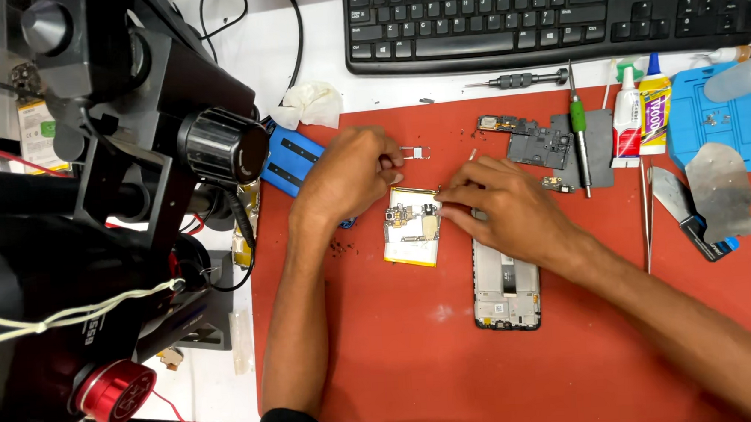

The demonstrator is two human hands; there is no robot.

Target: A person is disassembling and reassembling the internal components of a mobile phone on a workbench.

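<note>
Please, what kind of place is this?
Probably a phone repair bench: an opened phone frame and a circuit board lie on a red work mat, with a screwdriver and a microscope nearby.

Under your fingertips lies a small green-and-gold phone circuit board (414,220), flat and face up, resting on top of a pale rectangular battery with a yellow edge (411,250) near the middle of the red mat. Just right of them lies a stripped grey phone frame (506,288), flat, open side up, its upper end hidden beneath your hand.
</note>
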